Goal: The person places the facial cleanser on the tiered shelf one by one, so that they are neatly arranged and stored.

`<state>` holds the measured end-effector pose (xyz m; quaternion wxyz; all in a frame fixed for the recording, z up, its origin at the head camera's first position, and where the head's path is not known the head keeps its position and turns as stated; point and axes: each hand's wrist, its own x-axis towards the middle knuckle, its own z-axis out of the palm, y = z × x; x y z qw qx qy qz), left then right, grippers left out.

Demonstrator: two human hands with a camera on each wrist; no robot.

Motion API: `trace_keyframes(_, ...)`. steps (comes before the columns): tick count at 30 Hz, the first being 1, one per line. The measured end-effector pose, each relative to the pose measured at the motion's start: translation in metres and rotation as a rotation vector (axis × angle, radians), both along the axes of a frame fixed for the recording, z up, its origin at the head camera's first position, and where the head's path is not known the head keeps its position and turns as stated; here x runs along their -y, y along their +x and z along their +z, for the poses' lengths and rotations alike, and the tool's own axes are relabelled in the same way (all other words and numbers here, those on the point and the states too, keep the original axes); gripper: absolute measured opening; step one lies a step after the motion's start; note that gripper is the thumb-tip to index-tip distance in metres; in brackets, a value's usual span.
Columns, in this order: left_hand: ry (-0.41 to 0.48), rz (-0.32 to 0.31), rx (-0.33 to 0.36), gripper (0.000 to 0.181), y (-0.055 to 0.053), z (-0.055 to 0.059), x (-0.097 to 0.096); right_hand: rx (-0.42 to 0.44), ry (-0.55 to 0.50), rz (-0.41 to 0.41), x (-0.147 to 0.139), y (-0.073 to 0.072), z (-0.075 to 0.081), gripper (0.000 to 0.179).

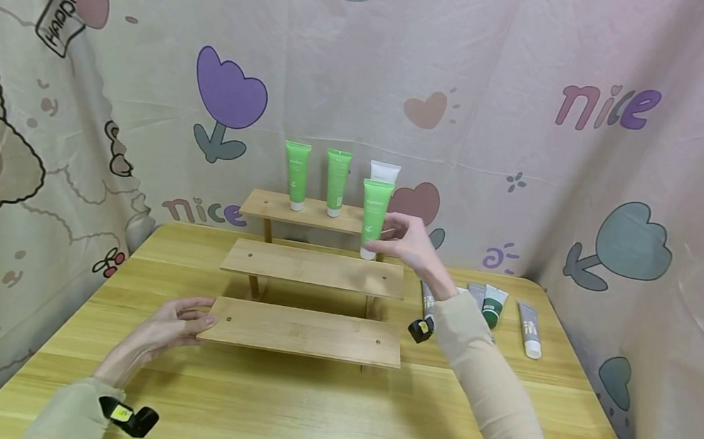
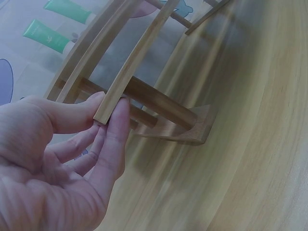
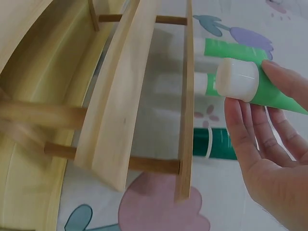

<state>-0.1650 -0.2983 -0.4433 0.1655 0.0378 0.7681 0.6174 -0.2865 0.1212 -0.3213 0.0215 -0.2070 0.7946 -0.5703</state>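
A three-step wooden stand (image 1: 311, 267) sits on the table. My left hand (image 1: 169, 333) pinches the left end of its lowest board, thumb on top and fingers beneath in the left wrist view. With my right hand (image 1: 410, 243) I hold a green squeeze tube (image 1: 376, 208) upright, white cap down, above the right part of the middle board. On the top board stand two more green tubes, one at the left (image 1: 296, 174) and one near the middle (image 1: 337, 181). Behind the held tube stands a white-topped tube (image 1: 385, 171), its dark green lower part (image 3: 219, 143) showing in the right wrist view.
Right of the stand, several tubes lie on the table, among them a white and dark green one (image 1: 494, 306) and a grey one (image 1: 530, 330). My right forearm partly covers this group. A printed curtain (image 1: 483, 140) hangs behind and around the table (image 1: 280, 412).
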Motion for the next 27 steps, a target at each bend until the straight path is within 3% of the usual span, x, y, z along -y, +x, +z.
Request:
trace_keyframes(12, -0.006, 0.007, 0.001, 0.071, 0.0, 0.0, -0.001, 0.005, 0.002, 0.01, 0.03, -0.005, -0.003, 0.034)
trace_keyframes(27, 0.003, 0.007, 0.008, 0.072, -0.001, 0.0, -0.001, 0.05, -0.069, 0.007, 0.065, -0.009, -0.013, 0.039)
